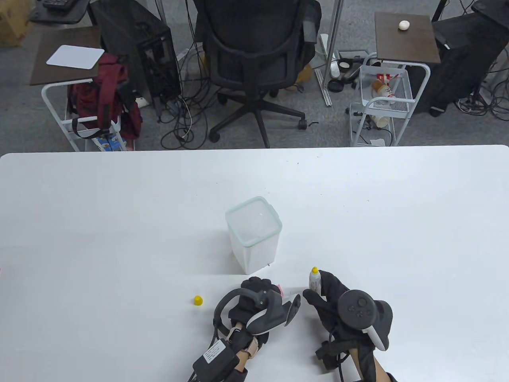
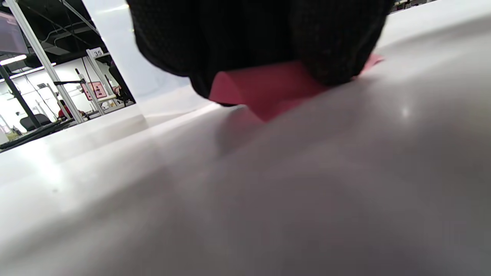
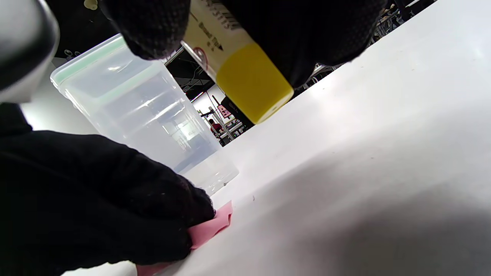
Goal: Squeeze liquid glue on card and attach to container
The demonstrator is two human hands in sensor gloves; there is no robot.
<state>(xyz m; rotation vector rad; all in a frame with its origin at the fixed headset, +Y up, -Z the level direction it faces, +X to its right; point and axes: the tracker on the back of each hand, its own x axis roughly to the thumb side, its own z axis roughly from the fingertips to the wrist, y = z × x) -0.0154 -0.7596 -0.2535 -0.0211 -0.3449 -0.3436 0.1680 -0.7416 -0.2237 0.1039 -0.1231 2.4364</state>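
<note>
A clear plastic container stands open on the white table; it also shows in the right wrist view. My left hand presses its fingertips on a pink card lying flat just in front of the container; a pink edge shows in the table view and in the right wrist view. My right hand grips a small glue bottle with a yellow tip, held just right of the card and above the table. The bottle's yellow cap lies on the table to the left.
Beyond the table's far edge stand an office chair, a white wire cart and a rack with a red backpack.
</note>
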